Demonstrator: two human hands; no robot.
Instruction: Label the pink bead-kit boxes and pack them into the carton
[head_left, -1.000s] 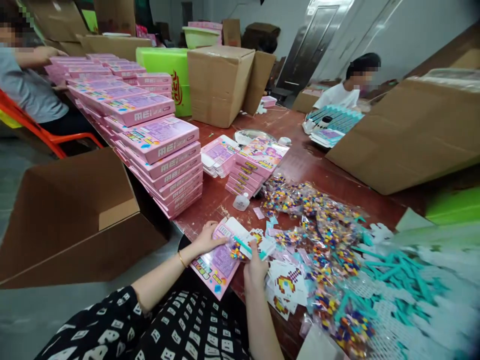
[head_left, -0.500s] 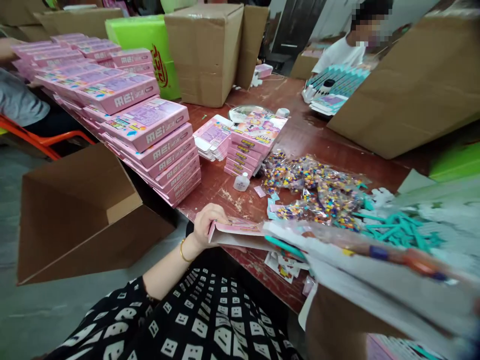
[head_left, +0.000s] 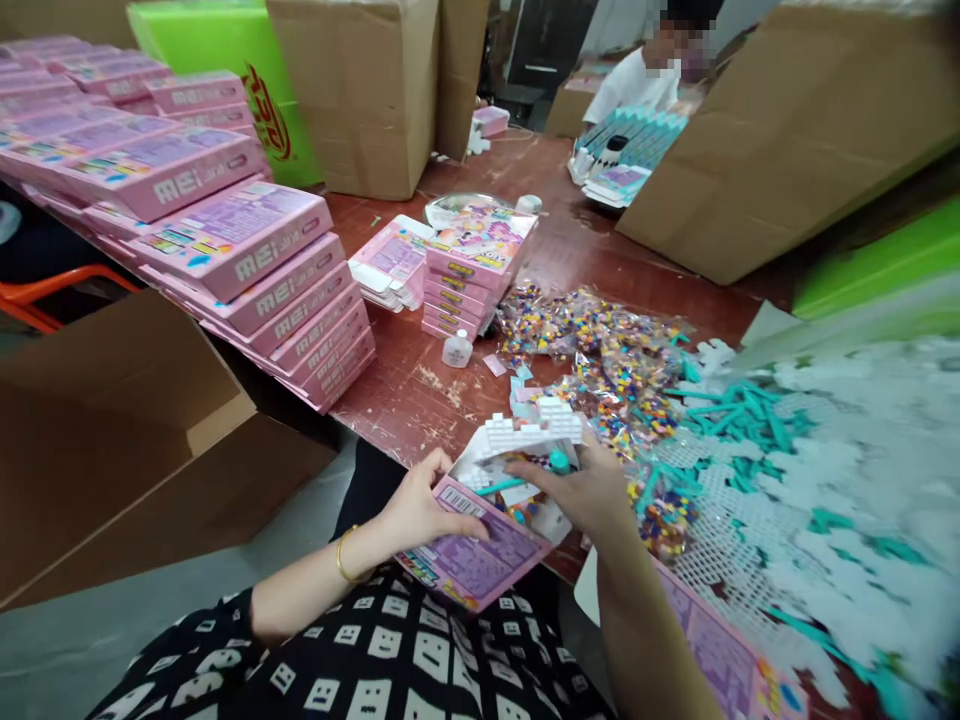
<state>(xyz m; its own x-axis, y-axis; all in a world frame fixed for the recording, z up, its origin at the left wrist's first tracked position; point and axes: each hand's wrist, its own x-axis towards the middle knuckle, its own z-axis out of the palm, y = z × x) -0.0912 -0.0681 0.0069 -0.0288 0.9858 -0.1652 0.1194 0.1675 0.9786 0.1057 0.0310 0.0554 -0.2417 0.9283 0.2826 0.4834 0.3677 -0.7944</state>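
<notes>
My left hand [head_left: 427,510] grips a flat pink and purple cardboard box [head_left: 476,555], thumb across its printed face. The box tilts in front of my body, its open end facing away. At that end my right hand [head_left: 592,485] is closed around a bundle: a white plastic pegboard [head_left: 536,428] with a stepped edge, a teal stick and coloured beads. The bundle sits at the box's mouth; how deep it lies inside is hidden. Bags of coloured beads [head_left: 600,350] are heaped just beyond my right hand.
Stacked pink boxes [head_left: 285,270] line the left table edge, above an open carton [head_left: 150,430]. A small bottle [head_left: 457,350] stands by a shorter box stack [head_left: 476,255]. Teal sticks [head_left: 750,415] and white pegboards [head_left: 885,430] spread at right. A person [head_left: 637,80] sits across the table.
My right hand has come in from the right with the bundle, now at the box's mouth. My left hand has tilted the box, turning its printed face towards me. The view has shifted right.
</notes>
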